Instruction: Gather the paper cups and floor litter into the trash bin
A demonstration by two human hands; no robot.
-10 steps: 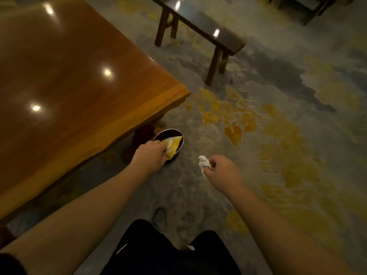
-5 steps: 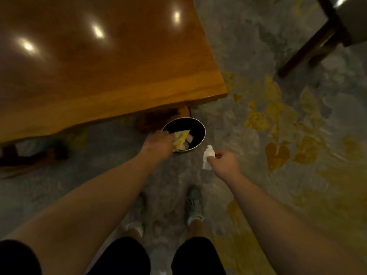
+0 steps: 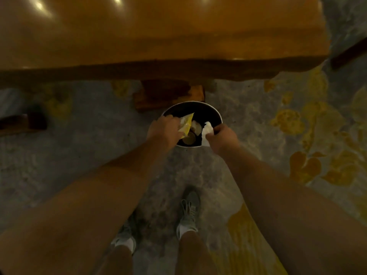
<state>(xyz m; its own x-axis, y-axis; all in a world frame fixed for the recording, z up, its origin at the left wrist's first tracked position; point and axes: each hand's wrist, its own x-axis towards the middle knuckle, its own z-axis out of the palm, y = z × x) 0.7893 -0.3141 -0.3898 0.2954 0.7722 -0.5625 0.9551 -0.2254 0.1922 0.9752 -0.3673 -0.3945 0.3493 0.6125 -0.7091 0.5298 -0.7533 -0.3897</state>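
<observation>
dim, warm | glare on table (image 3: 158, 32) | soft, edges warped

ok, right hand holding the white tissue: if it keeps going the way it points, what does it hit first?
Probably the trash bin: the right hand points its white tissue over the near rim, so likely the litter inside; depth is unclear.

The tabletop (image 3: 158, 32) glows a polished amber-orange, darker brown along its edge. The floor (image 3: 248, 120) is mottled grey, patterned with yellow-gold leaf shapes. The trash bin (image 3: 215, 114) is black inside with a pale metallic rim. One wrapper (image 3: 186, 125) is bright yellow, the tissue (image 3: 207, 133) white. The sneakers (image 3: 189, 209) are grey.
</observation>
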